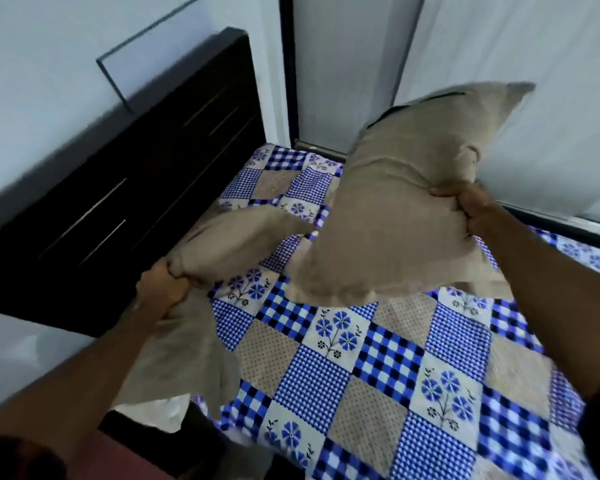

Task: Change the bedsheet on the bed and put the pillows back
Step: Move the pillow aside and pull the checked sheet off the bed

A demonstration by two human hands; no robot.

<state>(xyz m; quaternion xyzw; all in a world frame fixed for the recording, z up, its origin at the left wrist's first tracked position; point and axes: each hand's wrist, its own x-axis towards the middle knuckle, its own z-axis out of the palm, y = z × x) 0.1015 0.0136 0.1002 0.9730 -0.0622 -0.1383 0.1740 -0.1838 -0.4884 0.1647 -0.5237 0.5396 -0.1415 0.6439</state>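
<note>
A blue, white and beige patchwork bedsheet (pixel 378 368) with flower squares covers the bed. My right hand (pixel 471 209) grips the edge of a beige pillow (pixel 392 209) and holds it in the air above the sheet, its far corner raised toward the wall. My left hand (pixel 161 292) grips the end of a second beige pillow (pixel 236 240), which stretches from my fist toward the headboard end of the bed; its loose cover hangs down below my wrist over the bed's edge.
A dark wooden headboard (pixel 125 188) stands at the left against a pale wall. A dark door frame (pixel 289 67) and white panels rise behind the bed. A glass shelf (pixel 146 39) juts from the wall above the headboard.
</note>
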